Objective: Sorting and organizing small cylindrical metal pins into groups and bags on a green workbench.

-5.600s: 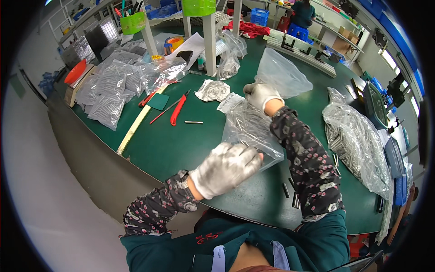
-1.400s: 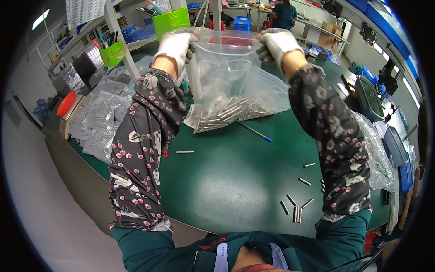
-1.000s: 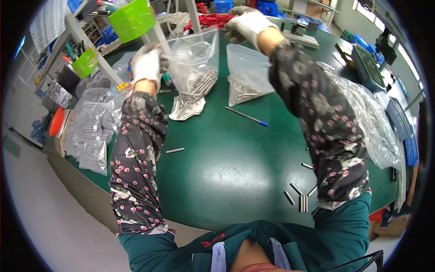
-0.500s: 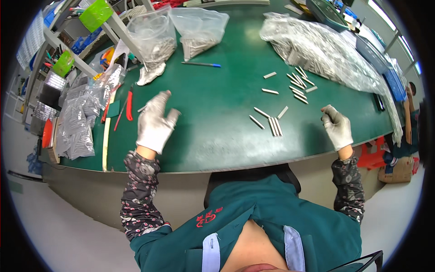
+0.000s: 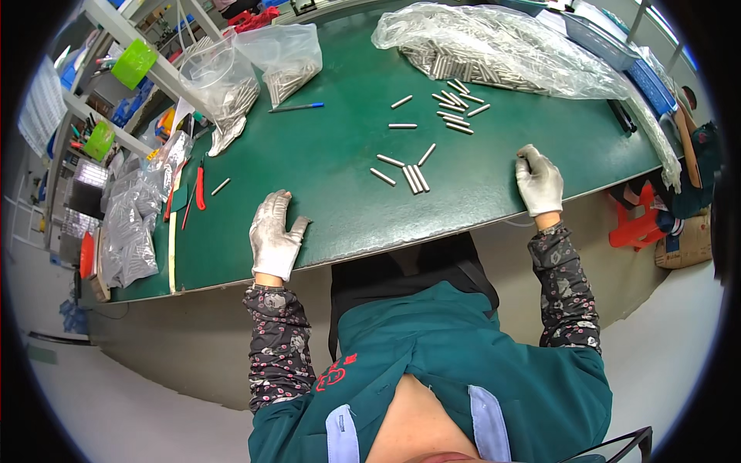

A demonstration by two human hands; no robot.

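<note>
My left hand (image 5: 275,235), in a pale work glove, rests near the table's front edge with its fingers stretched and thumb apart, holding nothing. A lone metal pin (image 5: 221,187) lies to its left. My right hand (image 5: 539,183), gloved too, is at the right near the edge. Its fingers are curled together, and whatever they may hold is hidden. Between the hands lies a small group of silvery pins (image 5: 413,179), some side by side, others askew. Farther back, more loose pins (image 5: 455,108) are scattered before a large clear plastic bag (image 5: 502,54) full of such pins.
Two clear bags of pins (image 5: 289,77) stand at the back left, with a blue pen (image 5: 297,107) before them. Red-handled pliers (image 5: 200,187) and grey plastic packets (image 5: 127,239) lie at the left, below a shelf frame. A blue basket (image 5: 652,85) sits at the far right.
The view has turned and shifted. My left hand has drawn back to the right, toward the front edge, leaving the lone pin fully visible. My right hand keeps its curled shape.
</note>
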